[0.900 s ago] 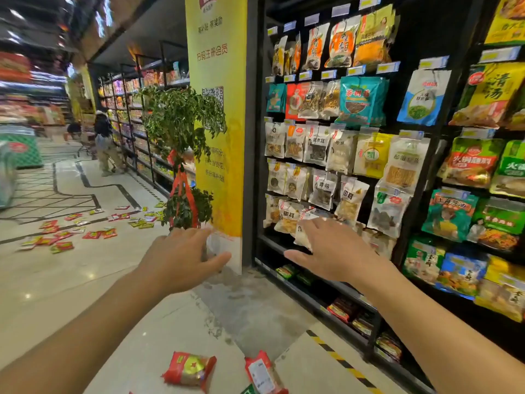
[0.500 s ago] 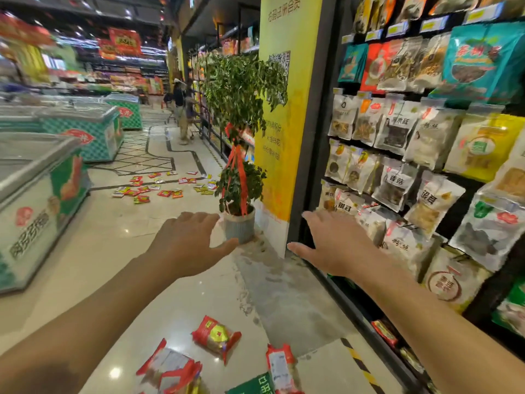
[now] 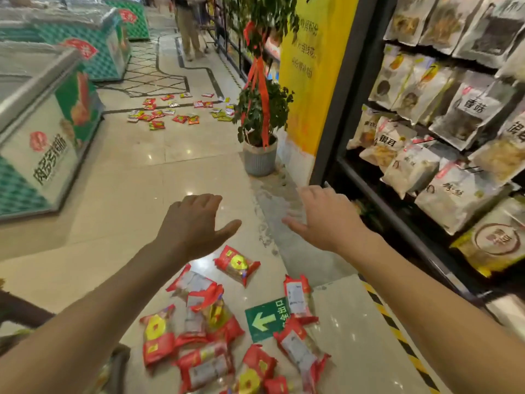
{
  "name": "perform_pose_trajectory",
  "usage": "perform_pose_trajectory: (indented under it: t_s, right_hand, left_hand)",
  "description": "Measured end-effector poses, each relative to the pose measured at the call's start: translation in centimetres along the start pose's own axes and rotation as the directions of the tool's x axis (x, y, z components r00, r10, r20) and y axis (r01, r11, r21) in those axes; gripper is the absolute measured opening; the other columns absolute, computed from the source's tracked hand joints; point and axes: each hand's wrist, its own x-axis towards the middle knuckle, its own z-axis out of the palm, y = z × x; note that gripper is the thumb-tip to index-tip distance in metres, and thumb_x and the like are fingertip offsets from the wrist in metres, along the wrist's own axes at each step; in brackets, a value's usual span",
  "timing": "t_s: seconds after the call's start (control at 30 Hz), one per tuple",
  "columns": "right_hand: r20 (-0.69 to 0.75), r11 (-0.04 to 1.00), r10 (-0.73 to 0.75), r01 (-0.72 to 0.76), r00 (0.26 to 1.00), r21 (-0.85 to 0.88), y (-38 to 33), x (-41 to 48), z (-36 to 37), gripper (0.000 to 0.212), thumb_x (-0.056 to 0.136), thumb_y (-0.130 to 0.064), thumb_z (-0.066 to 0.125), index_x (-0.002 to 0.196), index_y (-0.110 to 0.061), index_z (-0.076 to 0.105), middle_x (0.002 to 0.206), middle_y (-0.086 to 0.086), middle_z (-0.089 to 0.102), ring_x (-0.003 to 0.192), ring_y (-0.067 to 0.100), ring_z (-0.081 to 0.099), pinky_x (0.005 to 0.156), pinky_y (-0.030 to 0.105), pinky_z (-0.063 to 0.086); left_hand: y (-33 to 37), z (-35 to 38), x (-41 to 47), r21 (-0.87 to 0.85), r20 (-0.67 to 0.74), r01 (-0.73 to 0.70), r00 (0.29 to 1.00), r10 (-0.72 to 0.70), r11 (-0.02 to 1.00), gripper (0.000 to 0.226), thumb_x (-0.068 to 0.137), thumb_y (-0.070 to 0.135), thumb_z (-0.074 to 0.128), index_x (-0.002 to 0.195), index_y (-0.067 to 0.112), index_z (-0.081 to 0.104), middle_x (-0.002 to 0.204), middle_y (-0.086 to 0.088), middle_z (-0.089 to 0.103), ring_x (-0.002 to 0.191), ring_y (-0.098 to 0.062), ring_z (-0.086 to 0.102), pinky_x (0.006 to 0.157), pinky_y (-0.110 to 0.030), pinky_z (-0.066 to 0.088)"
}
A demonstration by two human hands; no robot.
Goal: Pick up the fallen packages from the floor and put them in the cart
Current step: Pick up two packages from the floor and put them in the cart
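Green-and-white freezer chest (image 3: pixel 42 132): far left of the aisle, just a landmark, not part of the job.
Dark shape (image 3: pixel 20 311): bottom-left corner. Might be the cart, honestly can't tell, so no idea if anything's in it.
Far scatter (image 3: pixel 167 113): second bunch of red and yellow packets way up the floor past the freezer, well apart from the near lot. Too small to say how each one lies.
Left hand (image 3: pixel 196 223): empty, palm down, fingers loosely spread, thumb out, hovering just beyond the near pile.
Near pile (image 3: pixel 199 342): red packets flat on the tile right below the arms, several overlapping.
Yellow-faced packet (image 3: pixel 157 339): left end of that pile, printed side up, long axis running away from me.
Lone packet (image 3: pixel 237 264): the one closest to the left hand, printed face up, long axis slanting upper-left to lower-right.
Arrow sticker (image 3: pixel 265 319): green floor marker with packets crowding its right and bottom edges.
Label-up packet (image 3: pixel 298 298): white back label showing, long axis nearly straight away from me, just right of the sticker.
Right hand (image 3: pixel 321 217): also empty, fingers stretched out and relaxed, over the grey floor patch by the shelf base.
Shelf (image 3: pixel 443 123): hanging bags along the right, neither hand on it.
Progress: my read is basically zero. Every packet in view is on the floor and nothing's held, so the whole pickup is left, probably near pile first.
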Motion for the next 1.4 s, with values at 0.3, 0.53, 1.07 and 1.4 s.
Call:
perform_pose_trajectory:
  t_s: [0.3, 0.53, 1.07, 1.4]
  right_hand:
    - [0.145, 0.989, 0.085, -0.101, 0.986, 0.11, -0.3, 4.9, 16.5, 0.082, 0.101, -0.072, 0.047, 0.159, -0.014, 0.04, 0.157, 0.014, 0.052, 0.144, 0.037, 0.048, 0.112, 0.05, 0.042]
    - [0.356, 0.969, 0.098, -0.171, 0.929, 0.178, 2.1, 4.2, 35.3, 0.083, 0.103, -0.069, 0.046, 0.164, -0.013, 0.034, 0.16, 0.017, 0.048, 0.146, 0.039, 0.044, 0.114, 0.051, 0.039]
    - [0.638, 0.967, -0.033, -0.136, 0.769, 0.214, 3.5, -1.4, 73.9, 0.087, 0.099, -0.075, 0.047, 0.161, -0.015, 0.036, 0.162, 0.014, 0.047, 0.146, 0.037, 0.046, 0.115, 0.052, 0.042]
    - [0.742, 0.963, -0.246, 0.071, 0.624, 0.259, 3.3, -3.8, 89.4, 0.103, 0.087, -0.083, 0.059, 0.163, -0.016, 0.036, 0.162, 0.012, 0.047, 0.147, 0.036, 0.046, 0.115, 0.054, 0.044]
  left_hand:
    - [-1.1, 14.4, 7.7, -0.065, 0.159, -0.024, 0.987, 0.034, 0.998, 0.086, 0.106, 0.072, 0.044, 0.171, 0.017, 0.037, 0.176, -0.008, 0.042, 0.16, -0.036, 0.039, 0.122, -0.05, 0.039]
    - [1.4, 31.7, 9.7, -0.112, 0.336, 0.02, 0.942, 0.019, 0.993, 0.081, 0.106, 0.069, 0.046, 0.168, 0.016, 0.042, 0.172, -0.012, 0.048, 0.155, -0.038, 0.046, 0.117, -0.053, 0.045]
    - [4.6, 74.1, 8.6, -0.133, 0.621, 0.164, 0.783, -0.047, 0.977, 0.093, 0.102, 0.081, 0.037, 0.167, 0.015, 0.04, 0.165, -0.018, 0.055, 0.144, -0.044, 0.057, 0.116, -0.058, 0.051]
    - [2.8, 89.6, 6.8, -0.105, 0.705, 0.27, 0.699, -0.12, 0.957, 0.094, 0.102, 0.08, 0.043, 0.168, 0.013, 0.037, 0.17, -0.019, 0.047, 0.147, -0.045, 0.054, 0.116, -0.06, 0.052]
